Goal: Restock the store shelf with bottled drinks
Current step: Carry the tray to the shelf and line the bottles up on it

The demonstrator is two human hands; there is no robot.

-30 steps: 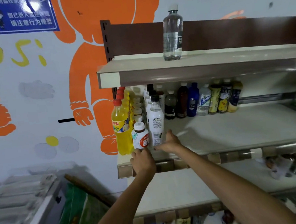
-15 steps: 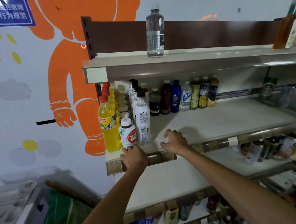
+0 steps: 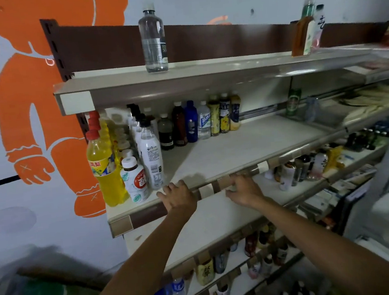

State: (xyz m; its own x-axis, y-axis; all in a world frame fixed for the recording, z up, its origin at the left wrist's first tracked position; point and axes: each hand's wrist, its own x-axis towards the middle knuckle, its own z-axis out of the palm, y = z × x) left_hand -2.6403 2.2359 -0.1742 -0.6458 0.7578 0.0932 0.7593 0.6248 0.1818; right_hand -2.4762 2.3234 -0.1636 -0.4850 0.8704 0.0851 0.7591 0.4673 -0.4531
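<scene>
Head view: the front row at the left end of the shelf (image 3: 236, 148) is yellow bottle (image 3: 104, 172), small white bottle (image 3: 136, 183), tall white bottle (image 3: 152, 161). All stand upright with long axes vertical, at 10 o'clock from the left hand (image 3: 178, 196), just beside it and untouched. The left hand lays relaxed fingers on the shelf's front lip and holds nothing. The right hand (image 3: 242, 189), at 3 o'clock from the left and farther from the row, rests loosely bent fingers against the price strip (image 3: 206, 190) — no bottle there either. Bare board lies at 12 o'clock from both hands — probably the next drink's spot, with the left hand nearer the row.
</scene>
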